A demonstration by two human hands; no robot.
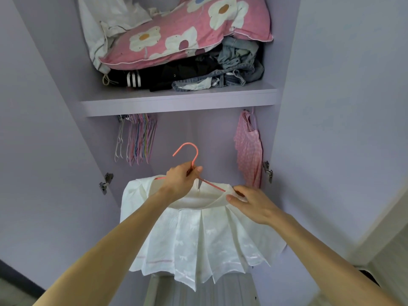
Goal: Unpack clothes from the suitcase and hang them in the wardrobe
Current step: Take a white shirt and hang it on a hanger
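Both my forearms reach in from 7 and 5 o'clock. My left hand (181,180) has its fingers curled round the neck of a coral hanger, just under the hook. My right hand (251,204) pinches the white fabric between thumb and fingers at the hanger's right arm.

Around them stands the lilac wardrobe (66,107), doors open, with one shelf (176,102) across it at 12 o'clock. A white pleated garment (198,239) hangs from the hanger toward 6 o'clock, in front of the lower compartment and below the shelf. On the shelf lies a pink flowered pillow (176,34) on top of dark clothes (176,74) and crumpled jeans (238,62). At 3 o'clock a pink checked garment (249,151) hangs by the right wall. At 9 o'clock a bunch of empty hangers (139,140) hangs under the shelf. Between them the coral hanger (196,154) has its hook free in the air, touching nothing.
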